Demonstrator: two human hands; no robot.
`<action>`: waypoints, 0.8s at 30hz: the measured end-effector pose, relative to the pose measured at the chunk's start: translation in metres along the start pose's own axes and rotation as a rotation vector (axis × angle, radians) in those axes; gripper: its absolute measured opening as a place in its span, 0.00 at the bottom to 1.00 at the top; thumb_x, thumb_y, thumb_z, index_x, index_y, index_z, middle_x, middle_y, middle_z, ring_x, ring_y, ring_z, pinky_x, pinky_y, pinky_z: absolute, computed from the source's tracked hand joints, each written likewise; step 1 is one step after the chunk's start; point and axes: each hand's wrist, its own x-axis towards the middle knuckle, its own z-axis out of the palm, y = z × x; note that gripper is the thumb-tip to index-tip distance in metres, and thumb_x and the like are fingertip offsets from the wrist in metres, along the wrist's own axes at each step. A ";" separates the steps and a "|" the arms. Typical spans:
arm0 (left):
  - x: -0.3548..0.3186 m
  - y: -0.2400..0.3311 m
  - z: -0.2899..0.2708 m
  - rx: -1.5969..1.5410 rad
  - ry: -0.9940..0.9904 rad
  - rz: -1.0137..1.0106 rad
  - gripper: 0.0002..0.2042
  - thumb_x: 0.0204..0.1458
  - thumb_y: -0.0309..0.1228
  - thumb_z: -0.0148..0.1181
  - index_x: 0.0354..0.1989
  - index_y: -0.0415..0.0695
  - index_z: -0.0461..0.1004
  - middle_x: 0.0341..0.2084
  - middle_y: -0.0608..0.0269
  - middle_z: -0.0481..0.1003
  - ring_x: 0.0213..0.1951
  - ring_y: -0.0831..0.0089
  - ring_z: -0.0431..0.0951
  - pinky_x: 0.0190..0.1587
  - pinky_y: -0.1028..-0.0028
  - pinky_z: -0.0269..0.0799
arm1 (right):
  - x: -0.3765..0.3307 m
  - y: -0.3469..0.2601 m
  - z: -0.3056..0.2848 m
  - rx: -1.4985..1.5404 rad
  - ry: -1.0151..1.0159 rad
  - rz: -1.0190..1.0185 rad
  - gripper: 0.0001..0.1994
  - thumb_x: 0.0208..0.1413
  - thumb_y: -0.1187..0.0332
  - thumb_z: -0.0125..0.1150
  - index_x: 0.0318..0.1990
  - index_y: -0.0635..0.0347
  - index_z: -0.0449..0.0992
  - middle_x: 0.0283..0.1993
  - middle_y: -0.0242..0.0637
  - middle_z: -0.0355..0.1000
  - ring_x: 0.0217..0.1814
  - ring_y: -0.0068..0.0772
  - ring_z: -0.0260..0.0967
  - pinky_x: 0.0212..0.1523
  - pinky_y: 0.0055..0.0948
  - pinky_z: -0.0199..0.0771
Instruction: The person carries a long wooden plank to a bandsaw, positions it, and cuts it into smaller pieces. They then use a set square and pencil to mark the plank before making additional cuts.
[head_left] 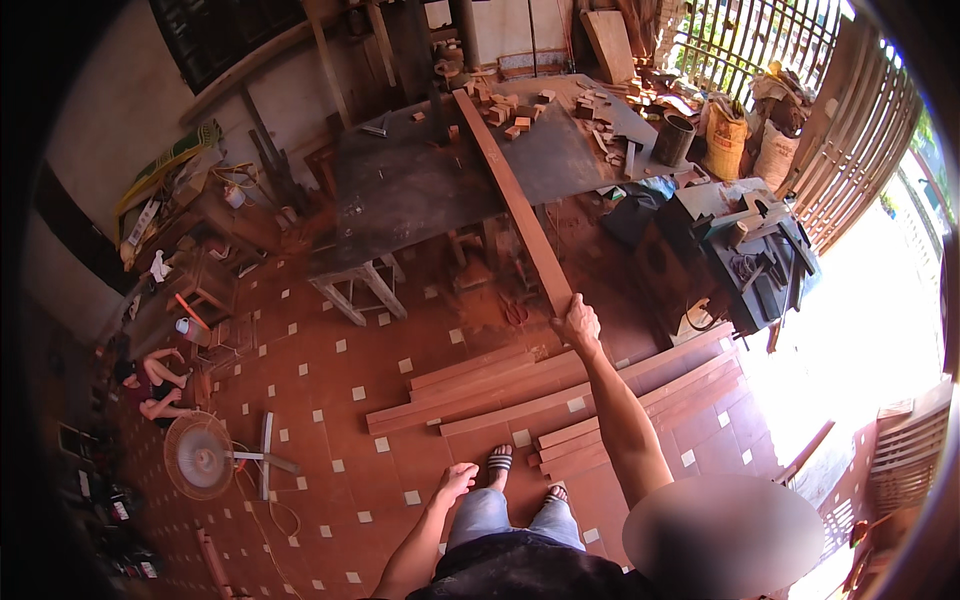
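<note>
A long, reddish-brown wooden board (520,210) runs from the dark worktable (420,190) toward me. Its far end rests on the tabletop and its near end sticks out past the table edge. My right hand (580,325) is closed around that near end, with the arm stretched forward. Low beside my left leg hangs my left hand (457,481), its fingers curled in and nothing seen in them. Several similar boards (480,390) lie on the tiled floor between my feet and the table.
Small wood blocks (515,118) are scattered on the table's far part. A bench machine (750,250) stands to the right, filled sacks (725,140) behind it. At left are a fan (200,455) with a cord on the floor and another person (158,385) sitting low.
</note>
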 end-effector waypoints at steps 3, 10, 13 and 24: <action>0.013 0.036 0.012 0.041 -0.001 0.118 0.24 0.65 0.49 0.62 0.62 0.49 0.78 0.52 0.65 0.81 0.49 0.71 0.82 0.49 0.68 0.77 | -0.033 0.012 -0.001 -0.017 0.002 -0.027 0.33 0.45 0.55 0.75 0.53 0.65 0.67 0.45 0.65 0.80 0.51 0.67 0.80 0.54 0.57 0.81; 0.002 0.123 0.086 -0.218 -0.144 0.269 0.37 0.62 0.61 0.63 0.69 0.44 0.71 0.58 0.56 0.79 0.58 0.67 0.79 0.57 0.65 0.75 | -0.200 0.075 -0.016 0.210 -0.117 -0.008 0.33 0.40 0.50 0.77 0.44 0.69 0.72 0.39 0.66 0.80 0.46 0.69 0.81 0.45 0.55 0.81; -0.031 0.142 0.126 -0.383 -0.203 0.246 0.40 0.58 0.61 0.68 0.68 0.42 0.71 0.56 0.55 0.80 0.55 0.67 0.80 0.53 0.67 0.77 | -0.272 0.092 -0.016 0.426 -0.283 0.087 0.35 0.40 0.50 0.82 0.47 0.72 0.76 0.42 0.54 0.82 0.45 0.45 0.82 0.46 0.43 0.82; -0.107 0.096 0.041 -0.012 0.118 0.425 0.17 0.45 0.34 0.76 0.37 0.33 0.82 0.28 0.58 0.83 0.31 0.70 0.82 0.35 0.65 0.80 | -0.378 0.013 0.083 0.896 -0.941 0.269 0.25 0.56 0.58 0.79 0.54 0.68 0.81 0.46 0.40 0.83 0.46 0.32 0.82 0.51 0.35 0.82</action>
